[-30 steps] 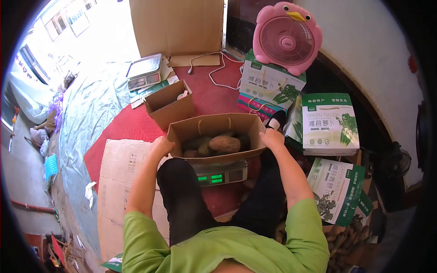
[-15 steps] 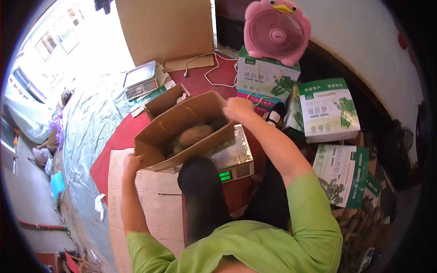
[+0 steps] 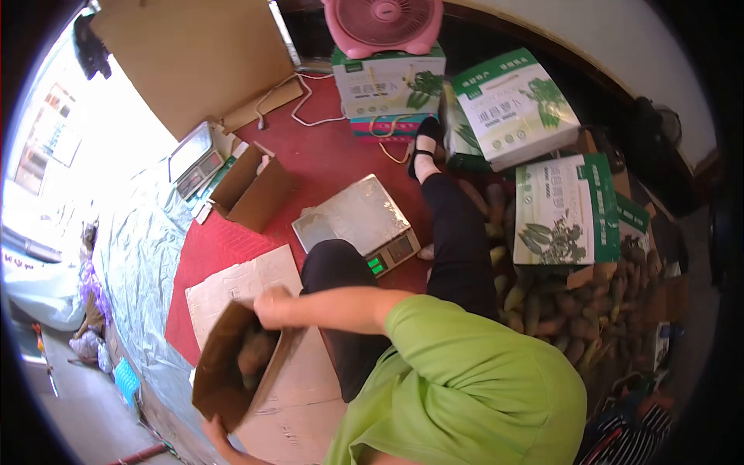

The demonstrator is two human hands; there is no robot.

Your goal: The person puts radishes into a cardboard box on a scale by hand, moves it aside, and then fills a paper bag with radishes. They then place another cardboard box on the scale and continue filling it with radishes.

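Note:
A brown open-topped cardboard box [image 3: 213,368] is tilted at the lower left, over the flat cardboard. Reddish-brown produce [image 3: 254,355] lies inside it. My left hand [image 3: 215,432] grips the box's near lower edge. Across my lap reaches my right arm, and my right hand [image 3: 275,307] grips the box's upper right rim. The silver scale [image 3: 360,215] stands on the red floor with a lit green display and nothing on its plate.
A smaller open box [image 3: 260,198] and a second scale [image 3: 194,159] are at the upper left. Green-and-white boxes [image 3: 515,108] and a pink fan [image 3: 384,23] stand at the back and right. Heaped radishes [image 3: 554,314] lie at the right, beside my leg.
The box has moved off the scale to the lower left with both hands on it. The camera view has shifted, and my right arm now crosses my lap.

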